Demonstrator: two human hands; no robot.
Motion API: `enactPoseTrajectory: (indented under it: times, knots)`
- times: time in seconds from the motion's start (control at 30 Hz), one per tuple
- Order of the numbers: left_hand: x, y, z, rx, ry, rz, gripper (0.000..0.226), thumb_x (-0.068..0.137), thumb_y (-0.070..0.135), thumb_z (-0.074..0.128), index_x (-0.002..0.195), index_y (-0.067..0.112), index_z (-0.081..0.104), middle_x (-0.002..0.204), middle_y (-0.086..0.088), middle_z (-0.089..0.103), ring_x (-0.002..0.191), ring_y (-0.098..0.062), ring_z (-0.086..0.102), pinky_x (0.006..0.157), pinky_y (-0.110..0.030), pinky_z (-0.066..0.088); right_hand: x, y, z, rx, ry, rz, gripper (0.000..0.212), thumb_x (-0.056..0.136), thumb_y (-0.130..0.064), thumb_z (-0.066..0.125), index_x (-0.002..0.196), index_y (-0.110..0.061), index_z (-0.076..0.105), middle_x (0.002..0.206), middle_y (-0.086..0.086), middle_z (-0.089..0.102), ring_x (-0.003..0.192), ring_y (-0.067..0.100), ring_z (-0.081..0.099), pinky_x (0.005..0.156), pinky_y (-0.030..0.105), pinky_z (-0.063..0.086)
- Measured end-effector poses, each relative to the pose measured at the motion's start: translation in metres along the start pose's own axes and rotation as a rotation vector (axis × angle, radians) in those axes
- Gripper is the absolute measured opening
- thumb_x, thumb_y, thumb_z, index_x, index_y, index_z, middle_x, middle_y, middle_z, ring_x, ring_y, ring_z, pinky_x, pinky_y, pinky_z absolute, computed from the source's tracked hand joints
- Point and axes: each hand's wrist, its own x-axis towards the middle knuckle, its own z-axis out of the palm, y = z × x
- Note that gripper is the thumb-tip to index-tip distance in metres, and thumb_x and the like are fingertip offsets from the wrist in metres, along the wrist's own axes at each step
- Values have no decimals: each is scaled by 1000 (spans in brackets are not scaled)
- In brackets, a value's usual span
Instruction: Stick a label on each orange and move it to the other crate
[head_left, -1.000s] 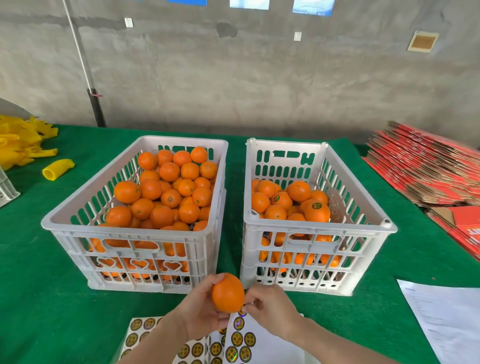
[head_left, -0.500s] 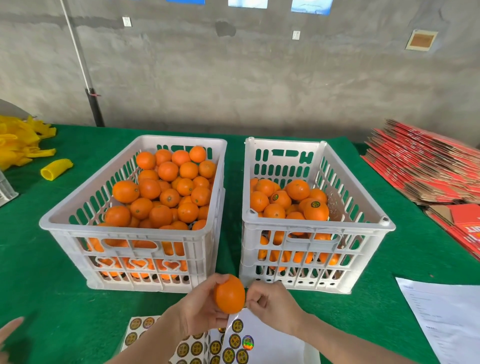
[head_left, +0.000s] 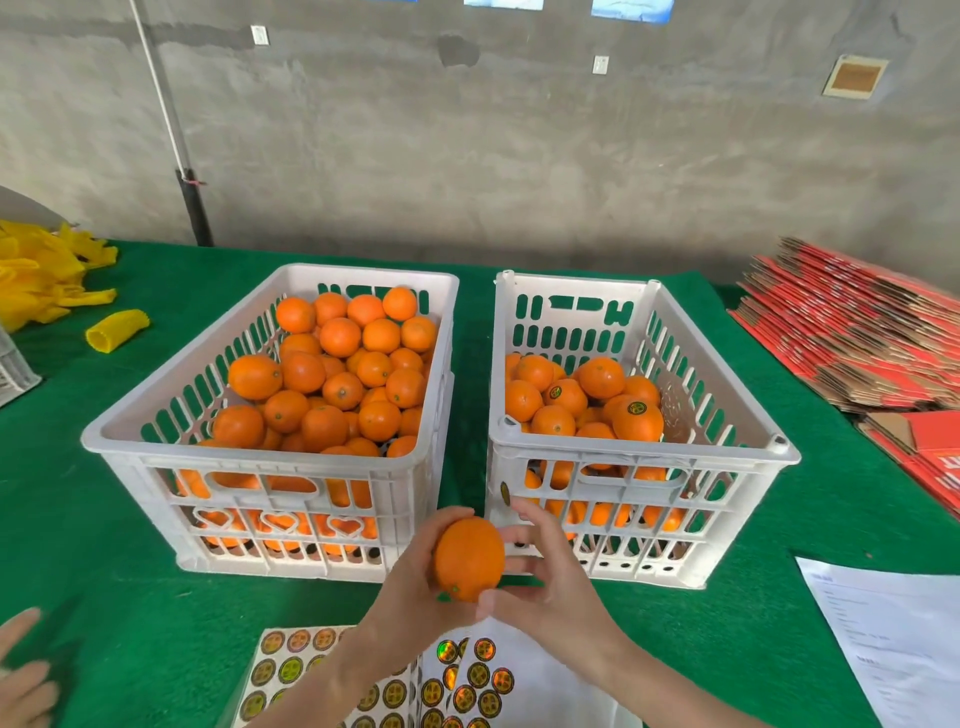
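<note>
On the green surface (head_left: 104, 597) two white crates stand side by side: the left crate (head_left: 260, 460) heaped with bare oranges, the right crate (head_left: 644, 457) part-filled with labelled ones. Before them the left grip (head_left: 410, 592) curls round an orange (head_left: 469, 558). The right grip (head_left: 550, 577), fingers spread, touches its right side, above the label sheet (head_left: 467, 680).

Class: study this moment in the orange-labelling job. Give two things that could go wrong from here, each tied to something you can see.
1. No label shows on the visible side of the orange held by the left hand and touched by the right hand; it might reach the right crate unlabelled or loosely labelled.
2. Both forearms cross over the sticker sheet and could crease or drag it.
</note>
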Motion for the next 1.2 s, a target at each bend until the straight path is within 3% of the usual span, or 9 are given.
enactPoseTrajectory:
  times: [0.17,0.3,0.4,0.5,0.6,0.7,0.83,0.9,1.2]
  knots:
    - [4,23,9,106,135,104,80,56,40,81,124,40,37,122,33,37,111,5,47,77,-9,49,3,-22,4,-121,117,-151,94,64,-38,82,122,-71,16,125,-23,42,108,-4,50,84,23,53]
    - [5,37,2,26,46,182,83,68,24,84,133,39,35,130,24,39,118,-11,51,88,-26,54,9,-42,-2,-144,198,-152,86,59,-50,79,123,-62,22,113,-19,53,96,1,57,75,23,54]
    - [6,54,-9,-7,20,209,78,65,25,81,130,41,41,129,18,44,112,-17,59,83,-30,56,15,-60,-13,-84,196,-85,72,64,-66,71,123,-51,31,97,-6,63,84,7,64,70,22,53]
    - [14,73,-18,-269,51,125,77,55,43,82,124,37,50,126,7,52,107,-20,63,76,-30,56,22,-74,-25,78,154,-79,45,76,-53,60,115,-34,50,96,2,68,90,14,67,77,31,57]
    - [24,79,-20,-697,23,-56,83,49,39,87,125,27,54,125,-7,58,108,-35,63,73,-34,57,27,-82,-33,212,222,-116,9,88,-23,60,90,-16,66,101,5,68,101,24,62,89,40,52]
    - [30,79,-19,-841,7,-125,86,43,39,95,120,23,60,114,-11,68,104,-37,66,69,-36,58,27,-89,-28,224,186,-117,15,87,-15,62,78,-18,73,106,-3,70,104,16,62,91,33,48]
    - [32,76,-15,-829,14,-110,34,73,37,71,105,25,73,104,-8,72,96,-30,69,70,-35,59,26,-94,-18,81,194,-182,23,88,-17,63,67,-26,69,110,-9,65,107,8,58,92,30,45]
    - [33,76,-13,-805,33,-124,27,71,37,69,96,29,76,101,-7,73,93,-29,70,68,-33,58,27,-93,-16,21,214,-196,18,89,-20,62,72,-21,67,111,-9,63,108,7,56,92,30,45]
    - [32,83,-10,-805,56,-139,61,61,38,74,118,20,60,102,-7,72,94,-26,70,69,-34,58,31,-88,-11,-137,310,-299,18,91,-18,59,73,-22,61,103,-9,61,100,1,55,84,25,47]
